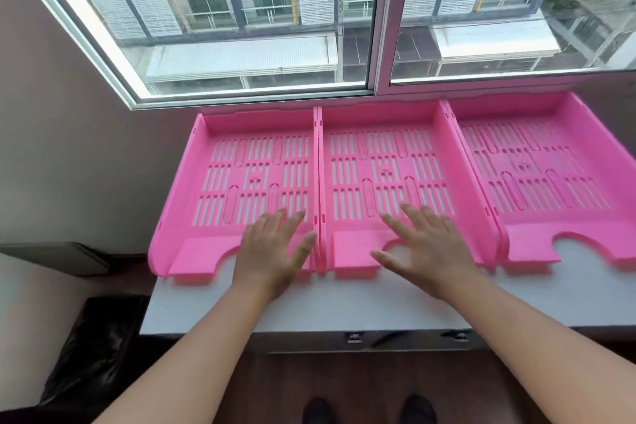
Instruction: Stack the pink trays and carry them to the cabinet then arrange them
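Observation:
Three pink slotted trays lie side by side on a white counter (344, 306) under the window. The left tray (192, 162) and the middle tray (444, 162) touch along their side walls. The right tray (585, 134) sits at a slight angle. My left hand (272, 248) hovers over the front of the left tray, fingers spread, holding nothing. Spread in the same way, my right hand (426, 244) is over the front of the middle tray and holds nothing. Whether the hands touch the trays I cannot tell.
A large window (375, 21) rises right behind the trays. A black bag (99, 351) sits on the floor at the lower left, beside a pale surface (41, 303). The counter's front edge carries metal latches (354, 337). My shoes (368, 411) stand on the dark wooden floor.

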